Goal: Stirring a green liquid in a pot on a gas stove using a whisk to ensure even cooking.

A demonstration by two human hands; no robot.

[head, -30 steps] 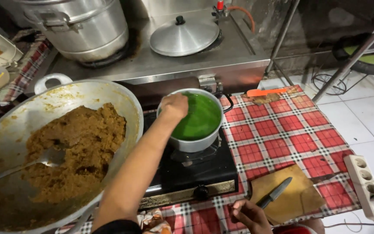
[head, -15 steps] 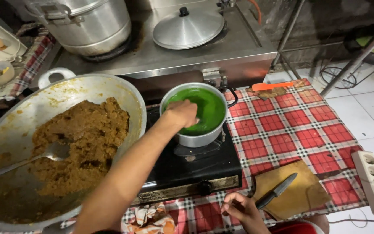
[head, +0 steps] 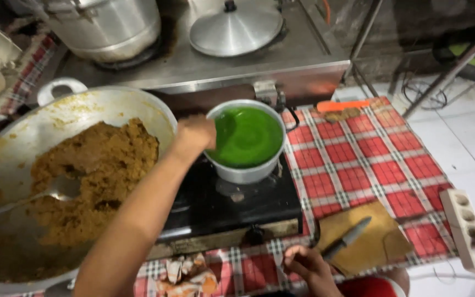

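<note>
Left hand (head: 194, 133): shifted from above the green liquid to the left rim of the small pot (head: 246, 140), now blurred. Right hand (head: 305, 263): moved from beside the knife (head: 347, 238) toward the near table edge, fingers curled.

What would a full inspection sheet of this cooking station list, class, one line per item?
Surface: red checked tablecloth under a black single-burner stove.
Job's things: small metal pot of green liquid sits on the stove.
Clutter: large metal wok of brown crumbly mixture, dark-handled knife on a brown board, orange-handled tool, round metal lid.
Grips: left hand at the pot's near rim; whether it holds anything cannot be told. Right hand rests on the cloth beside the knife.
Cables: white power strip at the right edge; dark cables on the floor.
Surroundings: white tiled floor, steel counter.
</note>
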